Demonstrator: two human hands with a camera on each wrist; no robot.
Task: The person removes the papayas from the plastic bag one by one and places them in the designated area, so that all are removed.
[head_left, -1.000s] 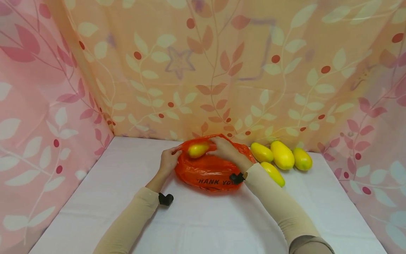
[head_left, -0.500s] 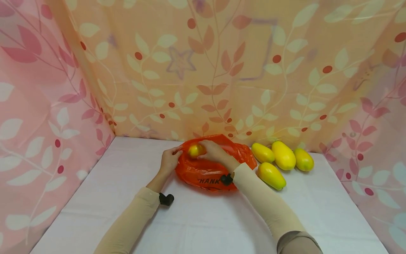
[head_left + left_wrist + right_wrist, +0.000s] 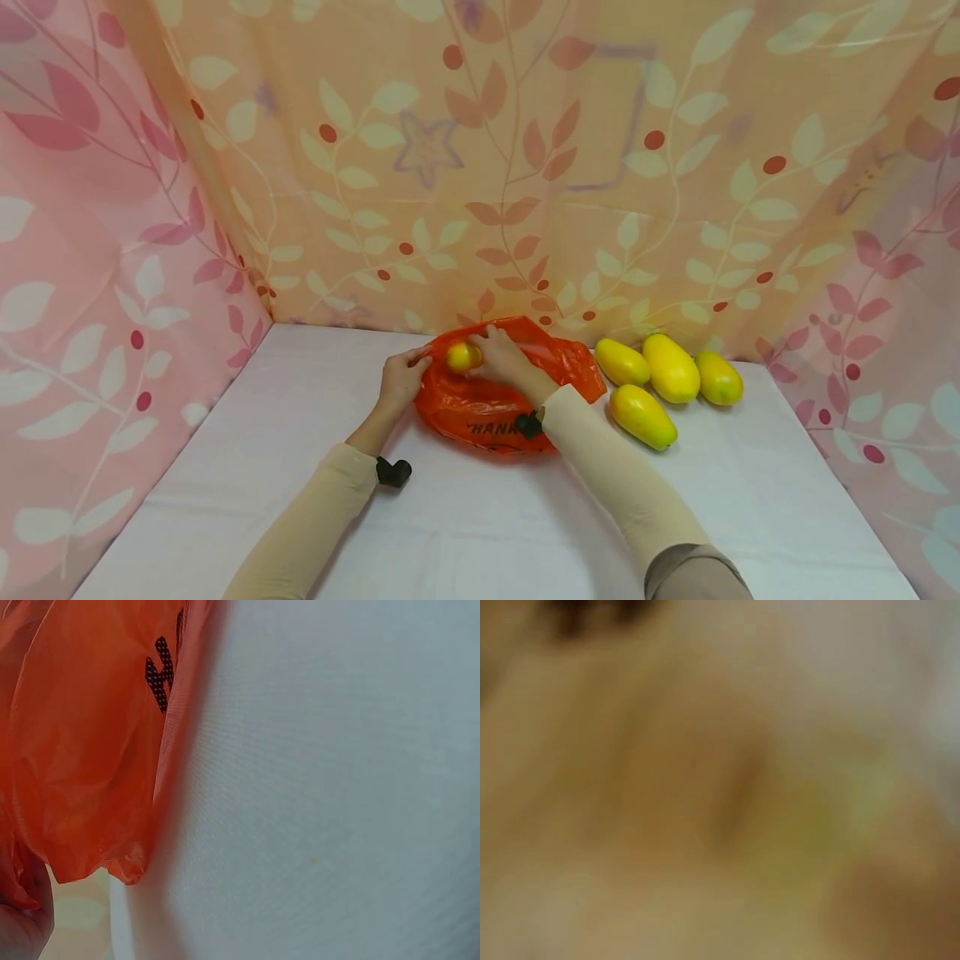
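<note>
An orange plastic bag with black lettering lies on the white table, its mouth spread. At the bag's left rim, my left hand pinches the plastic; part of that hand and the hanging bag show in the left wrist view. A yellow papaya is within the bag's mouth. My right hand reaches over the bag and grips the papaya's right end, which its fingers partly hide. The right wrist view is badly blurred, with only a yellow-green patch and skin tones.
Several more papayas lie right of the bag, the nearest papaya apart from the others. Flowered cloth walls stand behind and at both sides of the white table.
My right hand has moved left, deeper into the bag's mouth, and taken hold of the papaya there. More of the nearest loose papaya shows. My left hand stays on the rim.
</note>
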